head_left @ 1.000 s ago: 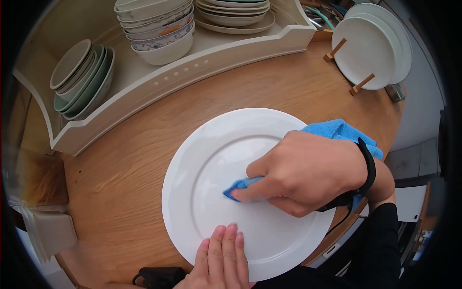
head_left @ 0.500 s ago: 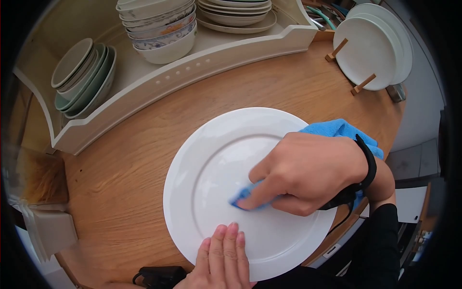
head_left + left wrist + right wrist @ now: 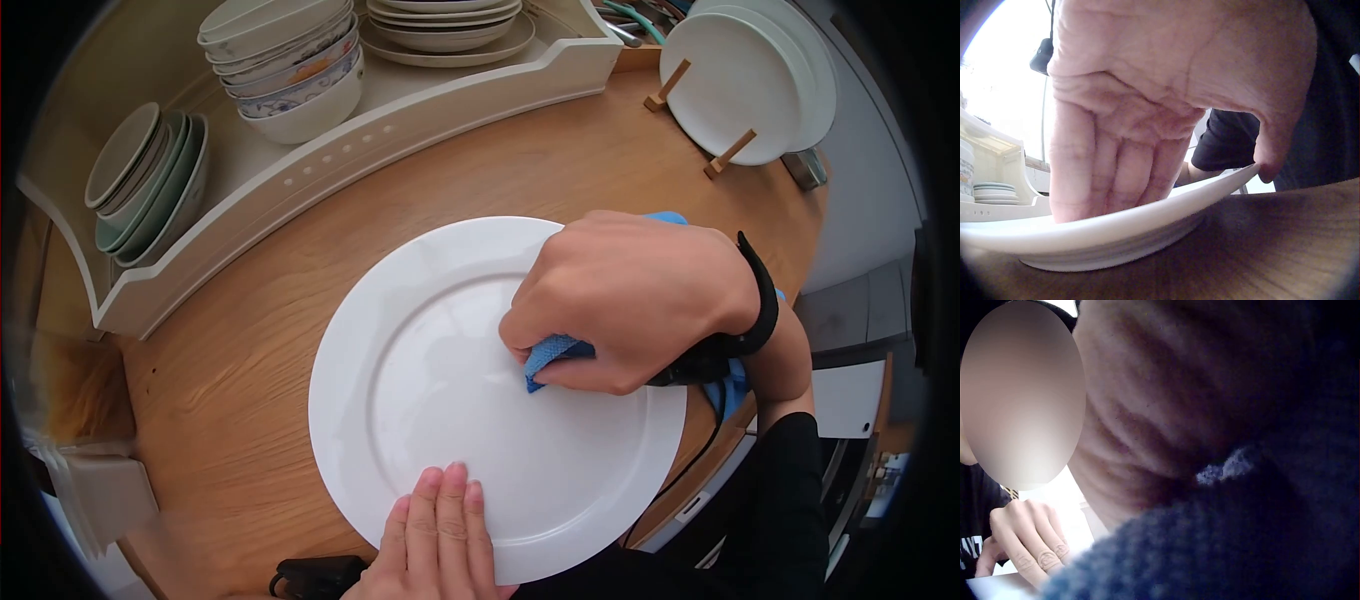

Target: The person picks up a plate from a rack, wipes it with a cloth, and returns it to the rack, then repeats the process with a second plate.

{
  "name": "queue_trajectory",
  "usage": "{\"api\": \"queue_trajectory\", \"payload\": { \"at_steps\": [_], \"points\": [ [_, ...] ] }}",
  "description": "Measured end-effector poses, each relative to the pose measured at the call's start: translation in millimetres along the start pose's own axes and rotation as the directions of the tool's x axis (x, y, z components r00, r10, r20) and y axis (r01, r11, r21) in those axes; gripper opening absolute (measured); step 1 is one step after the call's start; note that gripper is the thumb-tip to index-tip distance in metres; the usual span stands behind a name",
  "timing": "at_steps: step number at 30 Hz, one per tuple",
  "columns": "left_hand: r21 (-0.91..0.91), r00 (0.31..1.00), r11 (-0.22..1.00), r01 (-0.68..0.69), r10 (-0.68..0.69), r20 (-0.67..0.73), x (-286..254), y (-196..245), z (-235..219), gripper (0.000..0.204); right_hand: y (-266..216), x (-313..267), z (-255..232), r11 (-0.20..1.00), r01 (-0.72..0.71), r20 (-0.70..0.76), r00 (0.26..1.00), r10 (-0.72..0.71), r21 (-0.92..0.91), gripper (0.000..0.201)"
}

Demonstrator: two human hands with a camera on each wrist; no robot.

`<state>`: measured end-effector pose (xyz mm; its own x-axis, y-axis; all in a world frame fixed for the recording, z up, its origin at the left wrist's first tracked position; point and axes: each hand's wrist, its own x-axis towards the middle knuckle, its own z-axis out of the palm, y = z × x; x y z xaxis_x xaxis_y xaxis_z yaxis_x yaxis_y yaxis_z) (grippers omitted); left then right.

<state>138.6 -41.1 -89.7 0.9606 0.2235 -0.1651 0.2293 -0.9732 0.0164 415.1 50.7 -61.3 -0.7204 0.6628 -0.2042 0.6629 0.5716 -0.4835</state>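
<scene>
A large white plate [image 3: 430, 400] lies on the wooden table. My left hand [image 3: 437, 545] rests on its near part with straight fingers together on the upper face. In the left wrist view, the left thumb [image 3: 1269, 153] is at the plate's rim. My right hand [image 3: 630, 300] grips a blue cloth [image 3: 555, 358] over the right half of the plate, with a bunched corner sticking out between thumb and fingers. More of the cloth shows behind the hand and below the wrist. In the right wrist view the blue cloth [image 3: 1166, 556] fills the lower part, dark and blurred.
A cream shelf [image 3: 330, 180] along the back holds stacked bowls [image 3: 300, 95], tilted green bowls [image 3: 165, 190] and stacked plates [image 3: 450, 40]. White plates [image 3: 735, 90] stand in a wooden rack at the back right. A black object [image 3: 318, 577] lies at the near edge.
My right hand has moved up and away from the plate's centre with the cloth, its fingers more closed round it. The left hand stays on the plate. The whole head view has shifted slightly.
</scene>
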Motion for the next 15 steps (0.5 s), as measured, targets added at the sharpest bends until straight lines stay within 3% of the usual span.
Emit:
{"api": "queue_trajectory", "payload": {
  "at_steps": [5,11,13,15],
  "points": [
    [-0.002,1.0,1.0,0.005,-0.005,0.003,1,0,-1,0.072,-6,2,0,0.997,-0.027,0.053,0.998,0.031,-0.065,0.019],
    [-0.011,1.0,1.0,0.017,-0.018,-0.015,0,3,-4,0.07,-7,3,5,0.989,-0.093,-0.056,0.995,0.087,-0.119,0.016],
    [0.018,0.984,0.991,0.132,-0.129,-0.12,0,10,-16,0.061,-10,3,6,0.985,-0.078,-0.089,0.994,0.065,-0.156,0.016],
    [0.016,0.993,0.996,0.082,-0.08,-0.084,1,5,-4,0.063,-16,5,9,0.991,-0.068,-0.031,0.997,0.065,-0.115,0.015]
  ]
}}
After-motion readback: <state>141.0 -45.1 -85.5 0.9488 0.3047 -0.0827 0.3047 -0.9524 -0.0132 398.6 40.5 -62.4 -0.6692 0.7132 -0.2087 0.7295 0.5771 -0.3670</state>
